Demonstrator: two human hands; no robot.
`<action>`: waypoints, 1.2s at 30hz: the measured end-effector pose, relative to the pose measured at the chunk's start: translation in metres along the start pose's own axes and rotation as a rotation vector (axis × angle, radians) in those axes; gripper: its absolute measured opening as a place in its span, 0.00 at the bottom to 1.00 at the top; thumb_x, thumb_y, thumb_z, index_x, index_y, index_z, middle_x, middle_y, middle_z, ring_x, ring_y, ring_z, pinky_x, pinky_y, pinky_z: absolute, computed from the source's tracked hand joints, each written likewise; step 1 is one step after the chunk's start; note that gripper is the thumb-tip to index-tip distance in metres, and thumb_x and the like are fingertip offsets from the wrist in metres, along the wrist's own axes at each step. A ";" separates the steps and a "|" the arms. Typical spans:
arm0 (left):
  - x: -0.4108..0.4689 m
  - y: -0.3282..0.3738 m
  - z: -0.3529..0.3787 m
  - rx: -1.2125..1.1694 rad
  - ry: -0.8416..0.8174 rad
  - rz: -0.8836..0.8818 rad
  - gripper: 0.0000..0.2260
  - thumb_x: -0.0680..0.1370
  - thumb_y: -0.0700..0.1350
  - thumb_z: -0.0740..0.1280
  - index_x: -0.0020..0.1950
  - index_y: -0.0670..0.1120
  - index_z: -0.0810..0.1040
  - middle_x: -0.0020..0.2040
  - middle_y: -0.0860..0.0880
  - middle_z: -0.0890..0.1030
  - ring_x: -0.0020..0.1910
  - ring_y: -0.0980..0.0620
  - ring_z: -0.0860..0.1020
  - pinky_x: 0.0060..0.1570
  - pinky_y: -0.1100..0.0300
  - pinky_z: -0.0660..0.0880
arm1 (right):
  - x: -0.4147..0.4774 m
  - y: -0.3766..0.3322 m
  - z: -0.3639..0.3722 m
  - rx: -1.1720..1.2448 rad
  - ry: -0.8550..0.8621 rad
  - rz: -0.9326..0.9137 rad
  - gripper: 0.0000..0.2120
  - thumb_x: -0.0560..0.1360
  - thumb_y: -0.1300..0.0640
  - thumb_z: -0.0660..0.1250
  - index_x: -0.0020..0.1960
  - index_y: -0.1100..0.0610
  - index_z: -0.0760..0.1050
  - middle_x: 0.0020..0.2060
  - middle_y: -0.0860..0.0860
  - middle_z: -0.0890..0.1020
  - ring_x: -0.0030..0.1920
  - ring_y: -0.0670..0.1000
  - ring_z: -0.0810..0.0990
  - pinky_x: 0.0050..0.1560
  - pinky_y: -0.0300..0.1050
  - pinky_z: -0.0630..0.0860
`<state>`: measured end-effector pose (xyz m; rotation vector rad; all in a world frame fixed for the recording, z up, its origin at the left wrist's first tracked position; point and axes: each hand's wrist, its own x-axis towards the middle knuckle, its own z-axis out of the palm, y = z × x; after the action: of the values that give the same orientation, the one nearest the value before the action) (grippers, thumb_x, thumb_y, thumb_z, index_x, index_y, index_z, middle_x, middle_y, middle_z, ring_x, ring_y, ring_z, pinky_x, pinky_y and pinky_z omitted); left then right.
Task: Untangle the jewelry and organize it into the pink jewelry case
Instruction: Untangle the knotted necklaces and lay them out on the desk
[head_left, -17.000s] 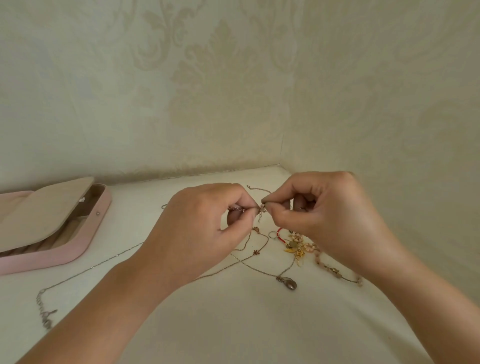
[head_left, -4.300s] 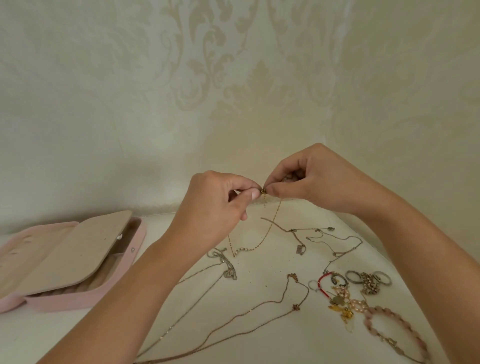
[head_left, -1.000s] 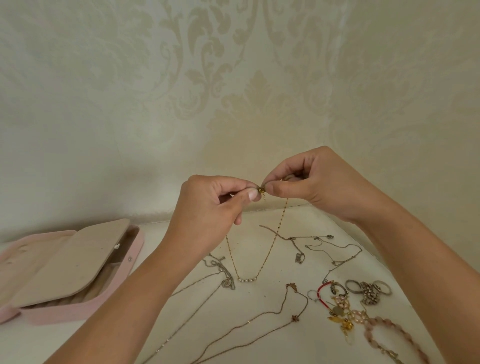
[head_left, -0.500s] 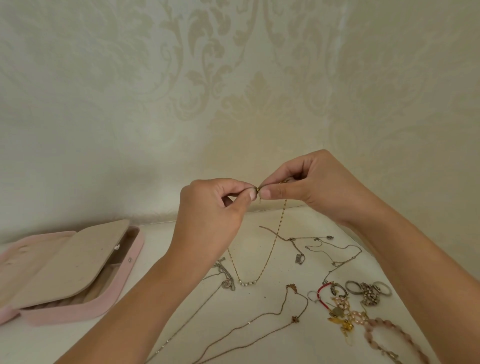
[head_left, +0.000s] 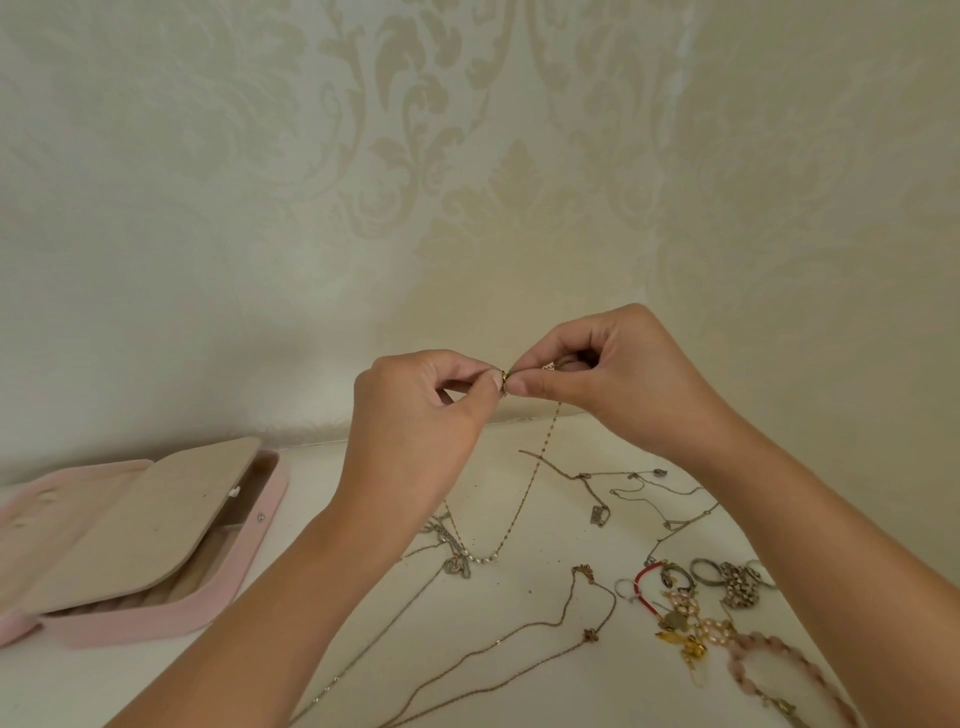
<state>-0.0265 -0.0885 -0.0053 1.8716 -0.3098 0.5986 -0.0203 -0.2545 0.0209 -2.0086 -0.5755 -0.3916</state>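
Head view.
- Left grip (head_left: 415, 410): thumb and forefinger pinch the clasp end of a thin gold chain necklace (head_left: 524, 499), held up above the tabletop (head_left: 306, 467).
- Right grip (head_left: 613, 384): thumb and forefinger pinch the same necklace, tips touching those of the left. Its other fingers are curled.
- The necklace hangs from the pinch in a long loop. Its lowest stretch, with small pale beads, meets the tabletop.
- Pink jewelry case (head_left: 249, 545): far left on the tabletop, well apart from both grips. It is open, with a beige flap (head_left: 140, 519) lying tilted over the tray.
- Right of the loop: silver chains (head_left: 597, 514) with small pendants, spread loosely.
- Nearer the camera: a chain with flower charms (head_left: 589, 635).
- Far right: rings (head_left: 727, 577), a heap of red cord and gold charms (head_left: 675, 618), and a pink bead bracelet (head_left: 795, 670).
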 end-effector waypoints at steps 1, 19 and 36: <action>0.001 0.000 -0.001 -0.018 -0.008 -0.017 0.06 0.74 0.42 0.71 0.38 0.51 0.85 0.31 0.58 0.82 0.25 0.58 0.72 0.27 0.73 0.66 | 0.000 0.000 0.000 -0.007 -0.001 -0.012 0.03 0.69 0.56 0.76 0.37 0.52 0.84 0.21 0.45 0.61 0.26 0.47 0.57 0.29 0.39 0.57; 0.012 -0.004 -0.003 -0.458 -0.217 -0.446 0.08 0.74 0.38 0.67 0.36 0.39 0.81 0.36 0.43 0.84 0.23 0.57 0.57 0.22 0.68 0.57 | 0.002 0.003 0.009 -0.359 0.119 -0.383 0.02 0.70 0.61 0.74 0.40 0.56 0.85 0.25 0.40 0.68 0.29 0.43 0.69 0.32 0.30 0.63; 0.007 -0.014 0.000 -0.121 -0.116 0.053 0.04 0.73 0.45 0.73 0.46 0.54 0.85 0.37 0.55 0.85 0.33 0.47 0.75 0.36 0.68 0.72 | 0.001 0.005 0.000 0.071 0.046 -0.039 0.02 0.70 0.58 0.75 0.39 0.52 0.85 0.26 0.62 0.61 0.27 0.49 0.57 0.28 0.35 0.57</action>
<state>-0.0144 -0.0825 -0.0129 1.7894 -0.4628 0.4971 -0.0167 -0.2568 0.0179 -1.9182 -0.5922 -0.4343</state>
